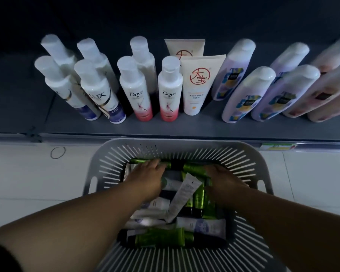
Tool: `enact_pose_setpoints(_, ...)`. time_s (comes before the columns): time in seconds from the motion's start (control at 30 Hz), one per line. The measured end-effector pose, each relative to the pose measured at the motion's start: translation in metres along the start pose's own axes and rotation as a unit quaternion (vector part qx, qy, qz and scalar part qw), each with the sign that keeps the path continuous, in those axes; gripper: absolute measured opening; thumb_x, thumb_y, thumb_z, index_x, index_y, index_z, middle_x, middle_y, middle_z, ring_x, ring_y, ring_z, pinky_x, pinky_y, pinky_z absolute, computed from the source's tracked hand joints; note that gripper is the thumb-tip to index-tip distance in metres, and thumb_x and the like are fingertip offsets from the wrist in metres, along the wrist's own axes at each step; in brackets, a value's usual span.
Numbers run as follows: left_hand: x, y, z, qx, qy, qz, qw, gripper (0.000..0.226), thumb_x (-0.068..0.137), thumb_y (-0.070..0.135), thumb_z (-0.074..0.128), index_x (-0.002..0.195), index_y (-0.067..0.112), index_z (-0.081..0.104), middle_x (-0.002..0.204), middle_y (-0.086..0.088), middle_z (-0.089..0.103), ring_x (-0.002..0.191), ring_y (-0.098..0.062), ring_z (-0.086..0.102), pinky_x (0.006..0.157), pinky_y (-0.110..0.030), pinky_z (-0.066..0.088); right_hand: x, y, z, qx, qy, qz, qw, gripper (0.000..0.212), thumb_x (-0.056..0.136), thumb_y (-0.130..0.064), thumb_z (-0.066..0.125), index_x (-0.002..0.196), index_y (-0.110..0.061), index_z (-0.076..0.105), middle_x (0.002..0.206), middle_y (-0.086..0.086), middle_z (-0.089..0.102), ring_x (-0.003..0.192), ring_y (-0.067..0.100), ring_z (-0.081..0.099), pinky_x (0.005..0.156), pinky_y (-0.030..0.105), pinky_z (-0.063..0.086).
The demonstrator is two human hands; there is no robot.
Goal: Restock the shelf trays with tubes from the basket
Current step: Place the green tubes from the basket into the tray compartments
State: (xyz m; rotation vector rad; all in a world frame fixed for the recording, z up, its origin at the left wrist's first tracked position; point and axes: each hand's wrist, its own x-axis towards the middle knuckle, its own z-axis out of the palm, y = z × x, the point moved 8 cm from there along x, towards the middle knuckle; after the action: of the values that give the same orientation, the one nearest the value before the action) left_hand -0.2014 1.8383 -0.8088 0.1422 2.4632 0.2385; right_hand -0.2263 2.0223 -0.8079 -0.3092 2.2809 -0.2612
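Left arm: bare, coming in from the lower left of the frame and stretched up toward the centre.
Left hand (pixel 145 176): palm down inside the basket (pixel 185 143), fingers bent onto the tubes (pixel 159 237) at its upper end; whether it grasps one I cannot tell.
Right arm: bare, coming in from the lower right, angled inward.
Right hand (pixel 225 180): palm down over green tubes, fingers pointing up-left; hold or no hold cannot be told.
White tube (pixel 185 195): tilted, standing out of the pile between the two hands.
Basket: grey, slotted, lower centre, on pale floor (pixel 28 173).
Shelf (pixel 185 128): dark, across the upper half, with bottles (pixel 134 89) in rows.
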Motion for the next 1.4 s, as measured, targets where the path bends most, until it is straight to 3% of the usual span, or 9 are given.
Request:
enact_pose_setpoints(0.3, 0.026, -0.016, 0.017, 0.006, -0.036, -0.049, 0.998, 0.073, 0.092, 0.048, 0.045, 0.150, 0.015, 0.015, 0.155, -0.008, 0.017, 0.141, -0.026, 0.019, 0.115, -0.034, 0.017, 0.034, 0.026, 0.021, -0.065, -0.040, 0.019, 0.997, 0.078, 0.089, -0.023, 0.059, 0.152, -0.020, 0.013, 0.157, 0.009, 0.015, 0.140, 0.033, 0.026, 0.112, 0.042, 0.032)
enact_pose_setpoints(0.47, 0.027, -0.013, 0.020, 0.013, -0.023, -0.067, 0.997, 0.068, 0.091, 0.050, 0.045, 0.148, 0.019, 0.023, 0.154, -0.004, 0.016, 0.140, -0.024, 0.016, 0.112, -0.032, 0.014, 0.033, 0.021, 0.027, -0.035, -0.034, 0.032, 0.998, 0.069, 0.092, -0.018, 0.057, 0.149, -0.018, 0.018, 0.152, 0.013, 0.012, 0.128, 0.034, 0.045, 0.100, 0.039, 0.045)
enact_pose_setpoints(0.67, 0.029, -0.011, 0.034, 0.023, -0.076, -0.058, 0.995, 0.070, 0.093, 0.054, 0.038, 0.151, 0.022, 0.012, 0.158, -0.004, 0.011, 0.145, -0.025, 0.004, 0.116, -0.036, 0.005, 0.024, 0.016, 0.038, 0.030, -0.001, 0.031, 0.999, 0.050, 0.096, -0.017, 0.051, 0.142, -0.020, 0.031, 0.142, 0.010, 0.032, 0.117, 0.030, 0.053, 0.093, 0.036, 0.047)
enact_pose_setpoints(0.8, 0.026, 0.002, 0.040, 0.083, -0.093, 0.003, 0.992, 0.066, 0.093, 0.060, 0.032, 0.149, 0.037, 0.007, 0.158, -0.008, 0.003, 0.144, -0.028, 0.000, 0.118, -0.040, -0.004, 0.018, 0.010, 0.050, 0.065, -0.045, 0.011, 0.997, 0.066, 0.092, -0.013, 0.051, 0.147, -0.035, 0.020, 0.137, 0.008, 0.046, 0.118, 0.026, 0.053, 0.094, 0.035, 0.047)
enact_pose_setpoints(0.87, 0.025, 0.008, 0.044, 0.099, -0.096, 0.025, 0.990, 0.067, 0.092, 0.061, 0.032, 0.150, 0.035, 0.008, 0.158, -0.009, 0.000, 0.144, -0.030, -0.001, 0.118, -0.042, -0.004, 0.017, 0.008, 0.050, 0.071, -0.056, -0.003, 0.996, 0.069, 0.093, -0.016, 0.051, 0.148, -0.037, 0.015, 0.137, 0.008, 0.048, 0.117, 0.026, 0.054, 0.094, 0.035, 0.048)
enact_pose_setpoints(1.0, 0.028, 0.011, 0.053, 0.108, -0.100, 0.047, 0.988, 0.077, 0.090, 0.064, 0.034, 0.151, 0.027, 0.005, 0.159, -0.005, 0.001, 0.145, -0.029, -0.001, 0.118, -0.044, 0.000, 0.021, 0.001, 0.048, 0.168, -0.065, -0.013, 0.984, 0.059, 0.096, -0.015, 0.052, 0.146, -0.030, 0.024, 0.125, 0.009, 0.057, 0.101, 0.023, 0.060, 0.083, 0.037, 0.054)
enact_pose_setpoints(1.13, 0.034, 0.013, 0.050, 0.120, -0.078, 0.052, 0.988, 0.087, 0.086, 0.068, 0.038, 0.151, 0.021, 0.006, 0.156, -0.006, 0.013, 0.142, -0.028, 0.012, 0.117, -0.043, 0.007, 0.024, -0.005, 0.049, 0.221, -0.092, -0.008, 0.971, 0.060, 0.091, -0.013, 0.060, 0.142, -0.025, 0.031, 0.121, 0.008, 0.057, 0.095, 0.019, 0.060, 0.067, 0.025, 0.052)
enact_pose_setpoints(1.27, 0.036, 0.011, 0.047, 0.122, -0.071, 0.059, 0.988, 0.086, 0.081, 0.072, 0.043, 0.148, 0.022, 0.021, 0.149, -0.008, 0.025, 0.138, -0.029, 0.021, 0.116, -0.043, 0.008, 0.026, -0.005, 0.053, 0.260, -0.100, 0.007, 0.960, 0.053, 0.085, -0.012, 0.069, 0.130, -0.024, 0.043, 0.115, 0.002, 0.058, 0.100, 0.016, 0.058, 0.072, 0.021, 0.052)
enact_pose_setpoints(1.4, 0.034, 0.007, 0.052, 0.114, -0.046, 0.063, 0.990, 0.088, 0.079, 0.073, 0.044, 0.146, 0.019, 0.024, 0.149, -0.006, 0.028, 0.137, -0.026, 0.023, 0.113, -0.042, 0.012, 0.025, -0.004, 0.061, 0.264, -0.124, 0.016, 0.956, 0.054, 0.083, -0.012, 0.071, 0.131, -0.022, 0.046, 0.122, 0.006, 0.060, 0.107, 0.019, 0.060, 0.081, 0.029, 0.054)
